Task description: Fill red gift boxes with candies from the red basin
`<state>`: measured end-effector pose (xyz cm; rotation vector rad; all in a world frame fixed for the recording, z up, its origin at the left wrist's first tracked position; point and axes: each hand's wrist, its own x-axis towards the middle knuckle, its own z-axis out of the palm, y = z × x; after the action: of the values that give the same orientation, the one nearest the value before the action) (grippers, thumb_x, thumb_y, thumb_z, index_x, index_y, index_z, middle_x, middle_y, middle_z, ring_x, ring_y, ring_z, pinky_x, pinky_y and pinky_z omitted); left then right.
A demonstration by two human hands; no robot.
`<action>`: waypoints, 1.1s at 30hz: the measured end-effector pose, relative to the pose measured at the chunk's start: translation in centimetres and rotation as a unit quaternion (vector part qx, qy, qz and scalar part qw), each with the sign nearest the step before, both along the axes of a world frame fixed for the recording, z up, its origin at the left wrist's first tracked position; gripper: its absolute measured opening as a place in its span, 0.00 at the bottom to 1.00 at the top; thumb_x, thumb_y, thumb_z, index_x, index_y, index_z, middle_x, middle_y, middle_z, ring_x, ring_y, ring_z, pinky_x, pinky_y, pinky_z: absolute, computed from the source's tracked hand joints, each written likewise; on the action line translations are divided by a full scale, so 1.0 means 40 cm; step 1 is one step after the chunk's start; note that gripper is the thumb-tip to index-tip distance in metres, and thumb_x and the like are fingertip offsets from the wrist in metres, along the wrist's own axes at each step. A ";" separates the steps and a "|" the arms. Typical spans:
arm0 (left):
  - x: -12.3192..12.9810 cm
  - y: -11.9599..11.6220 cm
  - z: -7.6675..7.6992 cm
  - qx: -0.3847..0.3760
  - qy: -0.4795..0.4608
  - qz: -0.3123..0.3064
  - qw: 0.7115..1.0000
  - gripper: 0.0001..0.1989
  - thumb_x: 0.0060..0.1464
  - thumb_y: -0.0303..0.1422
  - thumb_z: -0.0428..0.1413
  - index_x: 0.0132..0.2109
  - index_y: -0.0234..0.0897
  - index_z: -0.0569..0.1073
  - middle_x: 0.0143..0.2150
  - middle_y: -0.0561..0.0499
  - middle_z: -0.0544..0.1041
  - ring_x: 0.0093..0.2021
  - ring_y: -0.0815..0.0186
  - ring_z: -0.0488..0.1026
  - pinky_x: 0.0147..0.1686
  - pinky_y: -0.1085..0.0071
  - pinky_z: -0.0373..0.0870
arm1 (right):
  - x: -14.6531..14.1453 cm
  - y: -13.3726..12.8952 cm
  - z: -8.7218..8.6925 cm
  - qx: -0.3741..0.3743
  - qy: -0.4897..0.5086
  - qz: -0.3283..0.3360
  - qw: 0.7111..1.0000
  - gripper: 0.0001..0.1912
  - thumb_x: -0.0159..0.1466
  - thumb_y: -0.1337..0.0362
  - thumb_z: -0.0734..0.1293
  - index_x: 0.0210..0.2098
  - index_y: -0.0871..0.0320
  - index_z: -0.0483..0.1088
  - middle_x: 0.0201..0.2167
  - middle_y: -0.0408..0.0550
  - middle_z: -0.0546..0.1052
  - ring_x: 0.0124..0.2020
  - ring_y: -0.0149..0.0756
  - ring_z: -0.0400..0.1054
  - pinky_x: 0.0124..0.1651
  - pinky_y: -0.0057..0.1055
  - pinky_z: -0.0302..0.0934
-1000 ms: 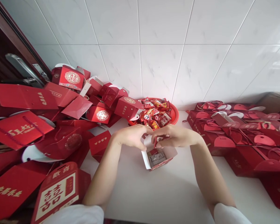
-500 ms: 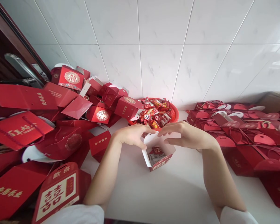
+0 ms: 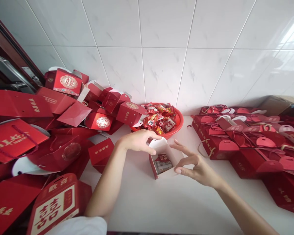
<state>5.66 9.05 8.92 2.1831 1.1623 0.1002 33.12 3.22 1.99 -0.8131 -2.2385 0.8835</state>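
Observation:
A small red gift box (image 3: 154, 167), white inside, stands with its top unfolded on the table. A red packet (image 3: 163, 158) and a silvery-grey packet (image 3: 163, 167) lie in it. My left hand (image 3: 137, 142) grips the box's back left edge, thumb at the inner side and fingers partly hidden behind the white flap. My right hand (image 3: 197, 166) is at the box's right side, fingers apart, with fingertips by the right wall and its front corner. Whether they press on the card I cannot tell. Just behind the box is a red plastic basket (image 3: 180, 122) of wrapped snacks (image 3: 159, 118).
Many red gift boxes (image 3: 71, 150) are heaped on the left, some tipped over. Rows of closed red boxes (image 3: 250, 163) with cord handles stand on the right. A tiled wall (image 3: 164, 75) rises behind the white table (image 3: 142, 205). A door handle (image 3: 9, 71) is at far left.
My right hand has come down and toward me, from the box's back right to its front right, fingers spreading. The front panel now leans outward. My left hand stays; the view has shifted slightly.

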 end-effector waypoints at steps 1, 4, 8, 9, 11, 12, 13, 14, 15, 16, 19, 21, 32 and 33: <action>0.001 0.001 -0.001 -0.001 0.001 0.003 1.000 0.37 0.48 0.39 0.65 0.66 0.42 0.70 0.57 0.48 0.76 0.50 0.59 0.74 0.43 0.72 0.67 | -0.007 -0.005 -0.014 0.003 0.022 -0.015 1.000 0.12 0.66 0.53 0.70 0.32 0.52 0.82 0.70 0.47 0.62 0.74 0.52 0.44 0.70 0.52 0.54; -0.001 0.004 -0.004 -0.006 0.004 0.000 1.000 0.36 0.51 0.45 0.63 0.66 0.41 0.70 0.58 0.46 0.76 0.51 0.58 0.73 0.44 0.72 0.68 | -0.023 -0.010 -0.045 0.021 0.066 -0.031 0.997 0.11 0.63 0.54 0.73 0.40 0.53 0.80 0.73 0.50 0.56 0.74 0.54 0.47 0.70 0.52 0.53; -0.020 0.013 -0.009 -0.019 -0.010 -0.018 1.000 0.36 0.52 0.42 0.63 0.67 0.44 0.68 0.59 0.48 0.75 0.49 0.61 0.75 0.46 0.72 0.68 | -0.025 -0.005 -0.073 0.061 0.087 -0.036 0.994 0.27 0.60 0.54 0.75 0.57 0.51 0.72 0.75 0.55 0.49 0.73 0.53 0.49 0.69 0.50 0.57; -0.024 0.016 -0.010 -0.021 -0.014 -0.023 0.999 0.36 0.51 0.40 0.63 0.67 0.44 0.68 0.58 0.48 0.76 0.48 0.61 0.75 0.47 0.71 0.68 | -0.023 -0.004 -0.079 0.073 0.095 -0.048 0.992 0.31 0.60 0.53 0.76 0.60 0.50 0.69 0.74 0.56 0.50 0.73 0.53 0.50 0.68 0.49 0.57; -0.026 0.020 -0.011 -0.022 -0.018 -0.030 0.999 0.37 0.48 0.36 0.64 0.67 0.44 0.68 0.57 0.49 0.77 0.48 0.61 0.76 0.46 0.71 0.69 | -0.020 -0.002 -0.087 0.084 0.109 -0.070 0.988 0.35 0.60 0.53 0.75 0.64 0.49 0.64 0.71 0.57 0.58 0.71 0.52 0.55 0.67 0.48 0.59; -0.023 0.020 -0.012 -0.021 -0.017 -0.027 0.999 0.38 0.47 0.34 0.64 0.66 0.44 0.68 0.57 0.49 0.77 0.48 0.60 0.76 0.46 0.71 0.69 | -0.020 -0.002 -0.089 0.082 0.111 -0.075 0.988 0.35 0.61 0.53 0.74 0.65 0.49 0.62 0.68 0.57 0.63 0.69 0.51 0.59 0.66 0.47 0.61; -0.017 0.020 -0.011 -0.018 -0.014 -0.022 1.000 0.38 0.46 0.32 0.63 0.66 0.44 0.68 0.57 0.49 0.77 0.48 0.60 0.76 0.46 0.71 0.69 | -0.022 -0.003 -0.091 0.077 0.109 -0.072 0.988 0.35 0.62 0.53 0.74 0.65 0.49 0.61 0.65 0.57 0.67 0.66 0.50 0.62 0.65 0.46 0.62; -0.010 0.018 -0.011 -0.013 -0.009 -0.015 1.000 0.38 0.46 0.30 0.63 0.66 0.44 0.68 0.58 0.49 0.77 0.49 0.59 0.76 0.46 0.71 0.69 | -0.025 -0.004 -0.091 0.071 0.103 -0.065 0.990 0.34 0.64 0.53 0.72 0.65 0.50 0.60 0.63 0.56 0.70 0.64 0.49 0.65 0.64 0.46 0.63; -0.002 0.015 -0.010 -0.006 -0.001 -0.008 1.000 0.39 0.46 0.29 0.62 0.67 0.45 0.68 0.59 0.50 0.77 0.50 0.59 0.76 0.46 0.71 0.69 | -0.029 -0.006 -0.092 0.067 0.097 -0.055 0.991 0.32 0.65 0.54 0.71 0.65 0.51 0.60 0.61 0.56 0.71 0.63 0.48 0.66 0.63 0.45 0.64; 0.007 0.012 -0.010 0.002 0.007 -0.001 1.000 0.39 0.46 0.29 0.62 0.67 0.46 0.67 0.60 0.50 0.76 0.52 0.58 0.75 0.47 0.70 0.69 | -0.033 -0.008 -0.093 0.065 0.091 -0.046 0.993 0.30 0.66 0.54 0.70 0.65 0.51 0.60 0.60 0.56 0.72 0.62 0.47 0.67 0.62 0.44 0.65; 0.026 0.006 -0.016 0.023 0.035 0.011 0.999 0.39 0.47 0.30 0.62 0.67 0.49 0.66 0.65 0.51 0.72 0.57 0.56 0.72 0.49 0.70 0.69 | -0.047 -0.012 -0.098 0.063 0.079 -0.030 0.994 0.26 0.69 0.54 0.66 0.64 0.51 0.61 0.60 0.56 0.71 0.62 0.46 0.66 0.61 0.44 0.65; 0.032 0.007 -0.024 0.008 0.053 0.028 0.998 0.41 0.48 0.32 0.62 0.69 0.52 0.62 0.64 0.50 0.71 0.54 0.56 0.74 0.41 0.71 0.71 | -0.052 -0.013 -0.102 0.056 0.078 -0.022 0.995 0.24 0.71 0.53 0.64 0.64 0.51 0.62 0.60 0.56 0.71 0.63 0.46 0.65 0.61 0.43 0.64; 0.063 -0.002 -0.032 0.031 0.114 0.049 0.992 0.17 0.48 0.29 0.61 0.46 0.42 0.68 0.48 0.50 0.74 0.42 0.61 0.73 0.35 0.72 0.67 | -0.063 -0.005 -0.105 0.041 0.075 -0.062 0.994 0.18 0.72 0.54 0.62 0.57 0.54 0.69 0.56 0.57 0.74 0.60 0.45 0.68 0.58 0.43 0.67; 0.066 -0.004 -0.030 0.033 0.117 0.050 0.991 0.16 0.48 0.29 0.61 0.45 0.41 0.68 0.46 0.50 0.74 0.41 0.61 0.73 0.35 0.71 0.67 | -0.066 -0.005 -0.105 0.041 0.074 -0.073 0.994 0.17 0.72 0.55 0.62 0.56 0.54 0.70 0.55 0.57 0.75 0.59 0.45 0.69 0.58 0.43 0.67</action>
<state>8.28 8.88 7.72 2.2398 1.4166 -0.0769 30.48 3.01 -2.20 -0.8329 -2.0448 0.7536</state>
